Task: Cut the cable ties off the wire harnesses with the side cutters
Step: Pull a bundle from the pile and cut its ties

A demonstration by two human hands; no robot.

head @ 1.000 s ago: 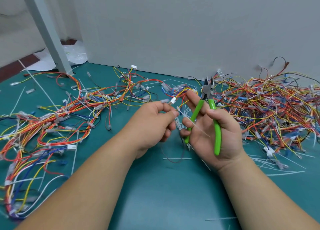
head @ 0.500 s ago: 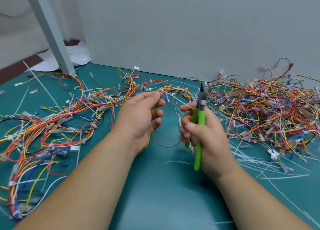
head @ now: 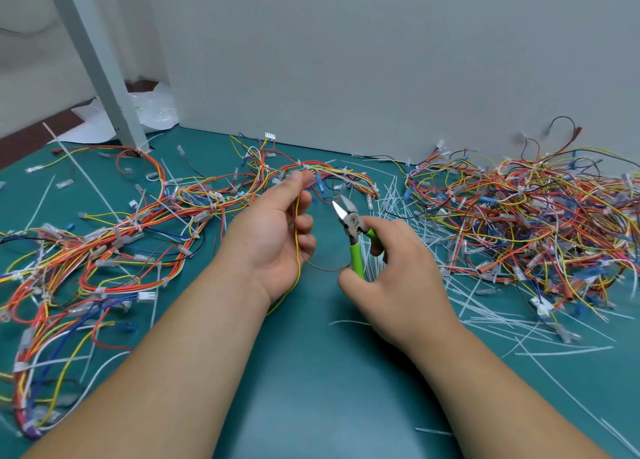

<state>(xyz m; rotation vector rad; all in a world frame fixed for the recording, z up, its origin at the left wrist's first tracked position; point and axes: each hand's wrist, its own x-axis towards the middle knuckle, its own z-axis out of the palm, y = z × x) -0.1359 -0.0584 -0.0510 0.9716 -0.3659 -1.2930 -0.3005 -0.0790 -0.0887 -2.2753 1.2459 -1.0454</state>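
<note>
While the left hand (head: 266, 237) holds a yellow wire (head: 297, 240) of the wire harness (head: 332, 176), the right hand (head: 401, 278) grips the side cutters (head: 353, 230) — blades parted, pointing to 11 o'clock. The harness runs roughly 9-to-3 just beyond the tips — at the left hand's thumb.

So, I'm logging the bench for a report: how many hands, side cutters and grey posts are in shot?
Hands: 2, left hand holding a yellow wire, right hand
Side cutters: 1, in the right hand
Grey posts: 1
Total: 4

Bare forearms (head: 180, 354), bare left hand (head: 273, 237), bare right hand (head: 398, 282)
</note>
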